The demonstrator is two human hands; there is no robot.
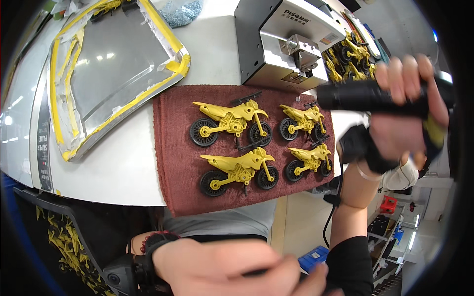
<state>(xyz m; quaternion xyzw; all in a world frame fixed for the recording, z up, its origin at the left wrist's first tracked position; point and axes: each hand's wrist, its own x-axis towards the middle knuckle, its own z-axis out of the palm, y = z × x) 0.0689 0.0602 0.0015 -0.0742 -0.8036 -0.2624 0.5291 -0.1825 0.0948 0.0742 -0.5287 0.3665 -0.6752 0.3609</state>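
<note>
Head view: on the white counter (118, 182), a red towel (174, 148) carries four yellow toy bikes (237, 164), all with wheels (203, 132) on, so they look about done. A heap of yellow parts (74, 246) at the lower left seems left to do. The right hand (395, 132) grips a black tool (363, 96), its kind hard to tell. The left hand (232, 266) is blurry and cut off, so I cannot tell if it holds anything.

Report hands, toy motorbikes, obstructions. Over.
Right hand gripping black tool. Left hand blurred, contents unclear. Four yellow toy motorbikes on reddish cloth. Neither hand over them.
</note>
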